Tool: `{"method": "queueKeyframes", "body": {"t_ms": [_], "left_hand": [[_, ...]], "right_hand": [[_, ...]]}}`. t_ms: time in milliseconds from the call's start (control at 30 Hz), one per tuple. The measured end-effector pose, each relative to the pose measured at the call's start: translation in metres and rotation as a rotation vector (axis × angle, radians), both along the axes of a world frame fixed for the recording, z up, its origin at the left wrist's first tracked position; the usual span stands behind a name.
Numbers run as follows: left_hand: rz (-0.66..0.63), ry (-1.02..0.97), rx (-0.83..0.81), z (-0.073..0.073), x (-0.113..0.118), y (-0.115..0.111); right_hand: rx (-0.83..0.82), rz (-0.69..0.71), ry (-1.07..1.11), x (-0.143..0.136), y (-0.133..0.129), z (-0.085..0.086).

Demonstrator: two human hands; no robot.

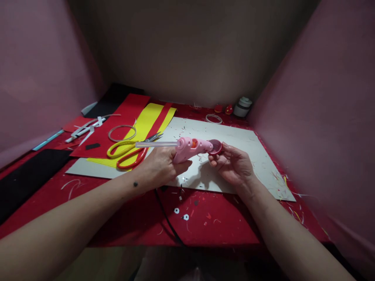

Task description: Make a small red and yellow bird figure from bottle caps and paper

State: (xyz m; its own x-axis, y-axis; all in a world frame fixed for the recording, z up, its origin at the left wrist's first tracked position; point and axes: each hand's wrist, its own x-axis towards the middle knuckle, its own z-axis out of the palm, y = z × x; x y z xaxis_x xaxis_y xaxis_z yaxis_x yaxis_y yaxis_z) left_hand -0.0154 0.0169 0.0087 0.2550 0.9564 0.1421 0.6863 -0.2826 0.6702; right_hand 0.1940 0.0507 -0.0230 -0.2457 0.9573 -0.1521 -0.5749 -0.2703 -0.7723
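Note:
My left hand (160,167) grips a pink glue gun (190,148) by its handle, a clear glue stick poking out of its back toward the left. The gun's nozzle touches a small round red ridged disc (216,146), which my right hand (233,164) pinches at its edge between thumb and fingertips. Both hands hover over a white card sheet (252,148) lying on the red table (211,222). The gun's black cord (166,216) runs down toward the table's front edge.
Scissors with yellow and red handles (129,154) lie on yellow and red corrugated sheets (146,123) to the left. A wire ring (121,133), paper strips (88,128), black foam (26,179), another ring (213,118), small red pieces (224,109) and a white jar (242,106) lie around. Pink walls enclose the table.

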Motion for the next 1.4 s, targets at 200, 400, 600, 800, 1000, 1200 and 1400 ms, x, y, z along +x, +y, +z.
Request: {"method": "queueKeyframes", "body": {"t_ms": [200, 400, 600, 800, 1000, 1200, 1400], "left_hand": [[0.019, 0.003, 0.013, 0.0024, 0.0010, -0.0005], [-0.004, -0.022, 0.065, -0.0023, -0.0016, 0.0006], [0.008, 0.076, 0.019, -0.0001, 0.0012, -0.0021], [-0.046, 0.089, 0.091, -0.0005, -0.0022, -0.0014], [-0.112, 0.038, 0.153, 0.0001, -0.0038, -0.0013], [-0.153, 0.060, 0.189, -0.0001, -0.0042, 0.0007], [-0.182, 0.090, 0.192, 0.0013, -0.0043, 0.0026]], "right_hand": [[-0.013, -0.003, -0.008, -0.0003, -0.0012, 0.0018], [0.000, -0.008, -0.006, 0.0000, -0.0008, 0.0014], [-0.002, -0.001, 0.008, 0.0001, -0.0003, 0.0008], [-0.005, -0.004, 0.005, 0.0000, -0.0009, 0.0005], [0.003, -0.010, -0.011, -0.0005, -0.0013, 0.0016], [-0.003, -0.013, -0.011, -0.0004, 0.0002, 0.0012], [-0.014, -0.021, -0.013, 0.0000, 0.0006, 0.0004]]}}
